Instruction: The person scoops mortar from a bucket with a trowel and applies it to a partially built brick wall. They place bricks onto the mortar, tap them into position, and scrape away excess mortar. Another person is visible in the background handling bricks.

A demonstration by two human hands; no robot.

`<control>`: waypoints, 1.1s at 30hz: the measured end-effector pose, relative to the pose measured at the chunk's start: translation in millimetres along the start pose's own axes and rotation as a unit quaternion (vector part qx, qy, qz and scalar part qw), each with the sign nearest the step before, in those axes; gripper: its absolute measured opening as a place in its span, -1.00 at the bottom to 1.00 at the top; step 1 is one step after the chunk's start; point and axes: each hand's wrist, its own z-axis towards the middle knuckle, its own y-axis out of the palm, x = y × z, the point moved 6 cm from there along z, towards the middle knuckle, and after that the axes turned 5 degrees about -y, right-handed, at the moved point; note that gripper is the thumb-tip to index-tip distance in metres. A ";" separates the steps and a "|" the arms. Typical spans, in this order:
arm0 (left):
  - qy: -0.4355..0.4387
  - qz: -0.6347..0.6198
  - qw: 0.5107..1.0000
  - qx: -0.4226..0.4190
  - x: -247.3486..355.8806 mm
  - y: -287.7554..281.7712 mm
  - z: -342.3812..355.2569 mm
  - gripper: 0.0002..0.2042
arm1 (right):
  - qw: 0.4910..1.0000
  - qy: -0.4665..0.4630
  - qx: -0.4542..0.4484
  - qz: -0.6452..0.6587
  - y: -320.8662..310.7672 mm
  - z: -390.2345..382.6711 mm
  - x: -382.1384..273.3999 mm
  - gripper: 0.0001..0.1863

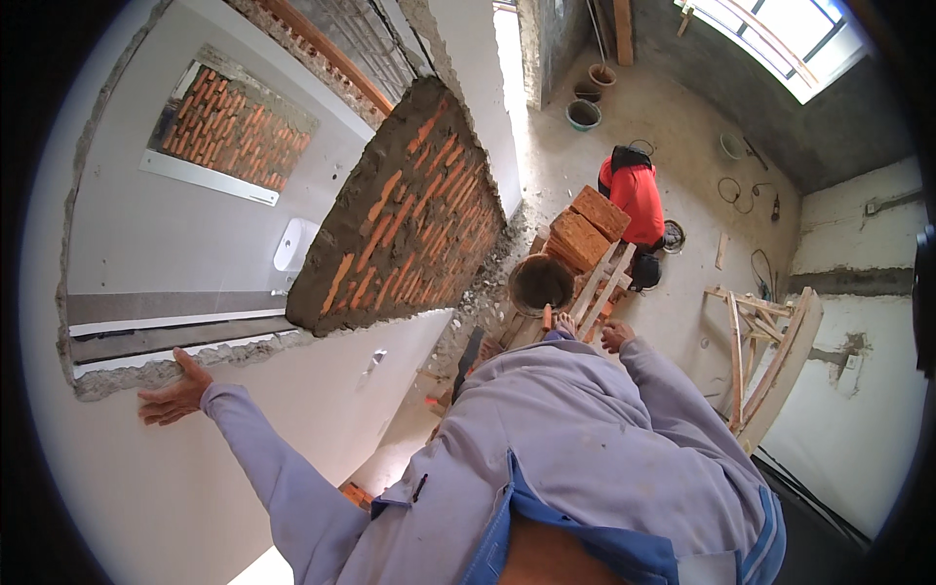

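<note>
My left hand (175, 392) is spread against the white wall (283, 409), just below the rough broken edge (175, 366) of an opening. Nothing is in it. Beside that opening rises a brick infill (409, 219) with grey mortar smeared between its orange bricks. My right hand (616, 336) hangs by my side with loosely bent fingers, and no object shows in it. Close to it are a wooden frame (606, 283) and a dark bucket (541, 283) whose contents I cannot make out. Large orange bricks (588, 229) are stacked just beyond the bucket.
Below, a person in a red top (639, 200) is bent over near a small bucket (673, 236). A wooden trestle (765, 361) stands at the right. More buckets (583, 115) sit by the far wall, and rubble (483, 278) lies along the wall's foot. Cables (736, 195) trail on the floor.
</note>
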 end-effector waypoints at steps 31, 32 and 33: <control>0.087 -0.077 0.989 -0.088 -6.0 -16.9 -93.3 -0.06 | 0.963 -0.099 0.004 -0.249 67.8 -22.9 -13.7 -0.62; 0.128 -0.092 0.979 -0.133 3.9 -18.7 -125.3 -0.07 | 0.963 -0.102 0.017 -0.251 68.8 -26.4 -8.2 -0.62; 0.171 -0.104 0.964 -0.178 13.2 -23.0 -158.5 -0.08 | 0.959 -0.109 0.037 -0.257 70.7 -27.3 2.4 -0.62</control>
